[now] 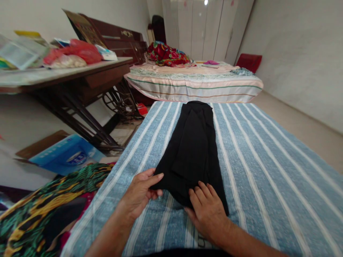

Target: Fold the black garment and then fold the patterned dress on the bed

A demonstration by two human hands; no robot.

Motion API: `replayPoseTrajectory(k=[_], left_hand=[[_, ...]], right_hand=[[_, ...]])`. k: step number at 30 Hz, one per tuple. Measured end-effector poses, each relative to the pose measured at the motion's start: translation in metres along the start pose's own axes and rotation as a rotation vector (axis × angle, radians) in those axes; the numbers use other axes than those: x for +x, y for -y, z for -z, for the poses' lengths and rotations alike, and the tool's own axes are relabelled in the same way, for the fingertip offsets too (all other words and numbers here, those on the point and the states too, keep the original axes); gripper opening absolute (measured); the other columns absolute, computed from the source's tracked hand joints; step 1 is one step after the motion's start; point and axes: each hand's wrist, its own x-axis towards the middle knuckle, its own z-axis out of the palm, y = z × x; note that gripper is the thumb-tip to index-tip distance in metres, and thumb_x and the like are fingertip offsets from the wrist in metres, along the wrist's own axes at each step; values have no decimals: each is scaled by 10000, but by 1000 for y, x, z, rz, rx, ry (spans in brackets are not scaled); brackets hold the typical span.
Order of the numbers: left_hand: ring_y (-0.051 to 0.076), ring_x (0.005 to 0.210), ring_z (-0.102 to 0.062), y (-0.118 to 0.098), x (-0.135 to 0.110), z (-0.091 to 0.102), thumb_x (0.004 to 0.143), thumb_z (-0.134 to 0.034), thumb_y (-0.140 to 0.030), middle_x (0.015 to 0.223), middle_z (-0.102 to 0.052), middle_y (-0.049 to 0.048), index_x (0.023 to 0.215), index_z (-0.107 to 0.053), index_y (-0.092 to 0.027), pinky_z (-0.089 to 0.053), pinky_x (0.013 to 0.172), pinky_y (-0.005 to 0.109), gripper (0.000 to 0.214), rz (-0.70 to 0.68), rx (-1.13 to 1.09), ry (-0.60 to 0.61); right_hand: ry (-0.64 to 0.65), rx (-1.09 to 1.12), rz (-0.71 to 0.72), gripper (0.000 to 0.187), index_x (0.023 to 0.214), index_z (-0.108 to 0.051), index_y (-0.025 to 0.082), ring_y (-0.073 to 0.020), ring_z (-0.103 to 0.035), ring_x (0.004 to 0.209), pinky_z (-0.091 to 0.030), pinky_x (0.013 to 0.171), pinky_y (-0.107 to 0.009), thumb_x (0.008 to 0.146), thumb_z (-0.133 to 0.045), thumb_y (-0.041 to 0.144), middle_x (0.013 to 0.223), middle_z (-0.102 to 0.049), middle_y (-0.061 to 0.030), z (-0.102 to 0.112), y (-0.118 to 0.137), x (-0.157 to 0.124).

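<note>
A black garment (pixel 191 146), which looks like a shirt folded lengthwise with a sleeve laid along its middle, lies on a blue-and-white striped sheet (pixel 241 153). Its collar end points away from me. My left hand (pixel 143 187) pinches the near left corner between thumb and fingers, lifting that edge a little. At the near edge, right of centre, my right hand (pixel 206 210) grips the hem, fingers curled over the top and thumb below. The cloth between my hands sags slightly.
A treadle sewing table (pixel 88 76) with bags on top stands at the left. Below it are a blue box (pixel 69 153) and a patterned green-and-yellow cloth (pixel 61 200). Beyond is another bed (pixel 198 84) with a red floral quilt (pixel 168 53), before a white wardrobe (pixel 198 28).
</note>
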Motion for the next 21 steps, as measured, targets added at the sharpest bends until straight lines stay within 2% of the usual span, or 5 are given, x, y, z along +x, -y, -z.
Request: replayPoseTrajectory(k=[5, 12, 17, 21], left_hand=[[51, 391, -507, 0, 1, 2, 632, -757, -330, 638, -606, -22, 843, -588, -132, -338, 345, 135, 335, 2, 0, 10], [68, 404, -527, 18, 0, 20, 619, -749, -373, 665, -630, -10, 923, -590, -142, -352, 352, 153, 413, 88, 106, -83], [113, 440, -581, 30, -1, 28, 629, -711, -418, 647, -638, -1, 1038, -561, -155, -383, 362, 170, 508, 40, 267, -186], [136, 435, -597, 31, -2, 26, 627, -688, -462, 678, -648, 11, 978, -555, -168, -390, 353, 184, 477, 8, 345, -218]], right_hand=[[9, -19, 37, 268, 1034, -644, 122, -298, -538, 1068, -375, 945, -451, 814, -555, 249, 991, -655, -123, -3, -4, -1], [46, -65, 76, 274, 1007, -654, 131, -331, -490, 1128, -342, 962, -490, 795, -482, 143, 1062, -634, -142, -3, -5, -6], [88, -48, 68, 296, 1043, -639, 151, -322, -516, 1107, -370, 950, -478, 796, -476, 160, 1054, -648, -129, -1, -6, -2], [200, -30, 92, 325, 1084, -627, 157, -345, -532, 1095, -407, 924, -489, 802, -509, 268, 1073, -656, -128, 2, -9, 2]])
